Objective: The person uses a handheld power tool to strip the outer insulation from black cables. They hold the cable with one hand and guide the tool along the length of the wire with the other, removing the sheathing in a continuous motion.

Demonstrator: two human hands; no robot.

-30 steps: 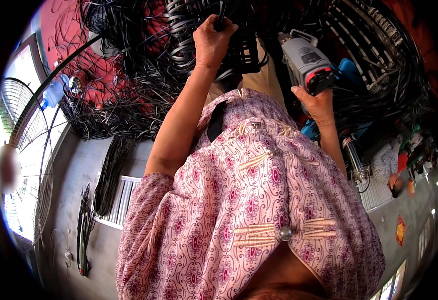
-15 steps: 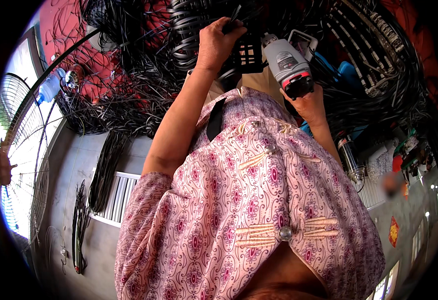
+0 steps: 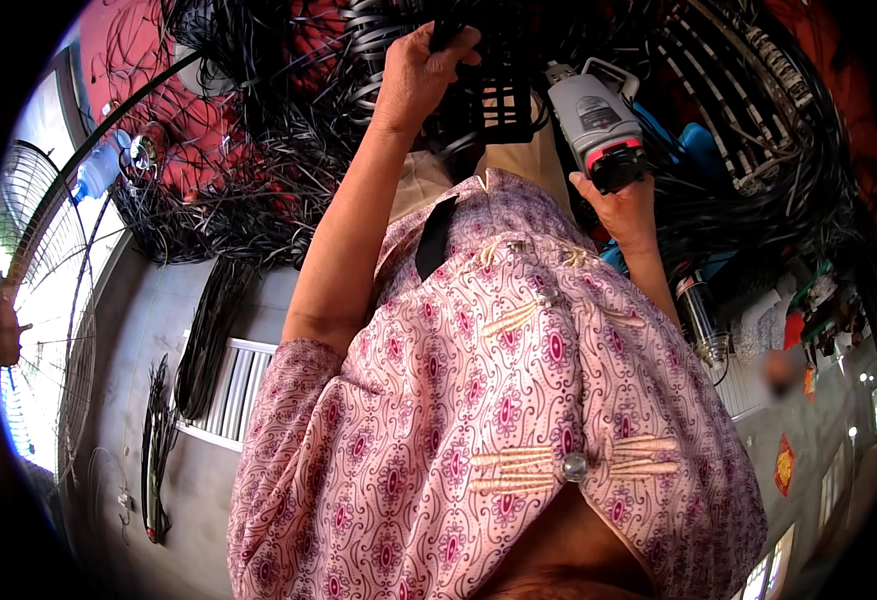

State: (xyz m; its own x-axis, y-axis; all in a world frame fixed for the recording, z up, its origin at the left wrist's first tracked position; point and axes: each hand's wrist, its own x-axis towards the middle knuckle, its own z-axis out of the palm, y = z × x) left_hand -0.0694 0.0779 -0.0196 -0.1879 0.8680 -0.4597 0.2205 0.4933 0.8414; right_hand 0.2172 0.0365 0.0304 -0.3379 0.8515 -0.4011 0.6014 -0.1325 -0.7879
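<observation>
At the top centre my left hand [image 3: 423, 80] is closed with dark strip material at its fingers, just above a black open-grid woven piece [image 3: 503, 118]. The exact grip blends into the black strips behind it. My right hand [image 3: 623, 210] is wrapped round the lower end of a grey cordless power tool [image 3: 595, 118] with a black and red battery end. The tool's narrow nose points up and left, a little apart from the woven piece. Its working tip is hard to make out against the dark background.
Tangled black plastic strips [image 3: 228, 215] cover the red floor at left. Coiled strip [image 3: 363, 55] stands behind my left hand, and a large strip bundle [image 3: 748, 100] lies at right. Farther left are a wire fan guard [image 3: 48, 300] and a clear blue bottle [image 3: 98, 172].
My left hand has shifted slightly left and up. The power tool in my right hand has moved a little to the right, away from the woven piece.
</observation>
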